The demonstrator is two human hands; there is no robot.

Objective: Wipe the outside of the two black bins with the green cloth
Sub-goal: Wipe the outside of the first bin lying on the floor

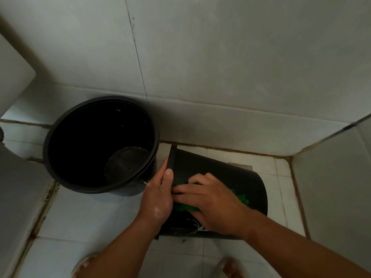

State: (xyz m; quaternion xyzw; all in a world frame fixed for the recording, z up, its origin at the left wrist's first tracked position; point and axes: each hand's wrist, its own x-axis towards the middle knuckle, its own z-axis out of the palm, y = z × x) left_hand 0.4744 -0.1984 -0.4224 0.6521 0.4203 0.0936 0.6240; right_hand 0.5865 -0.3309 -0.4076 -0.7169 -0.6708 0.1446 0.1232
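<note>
A small black bin (230, 173) lies on its side on the tiled floor, its rim to the left. My left hand (158, 197) grips that rim, thumb over the edge. My right hand (210, 201) lies flat on the bin's side and presses the green cloth (242, 198) against it; most of the cloth is hidden under the palm. A larger black bin (60, 137) stands upright to the left, open at the top, with a round grey disc lying inside it.
White tiled walls meet in a corner close behind and to the right. A floor drain (244, 166) shows just beyond the small bin. A white fixture (12, 81) sits at the far left. My feet (230, 267) are at the bottom edge.
</note>
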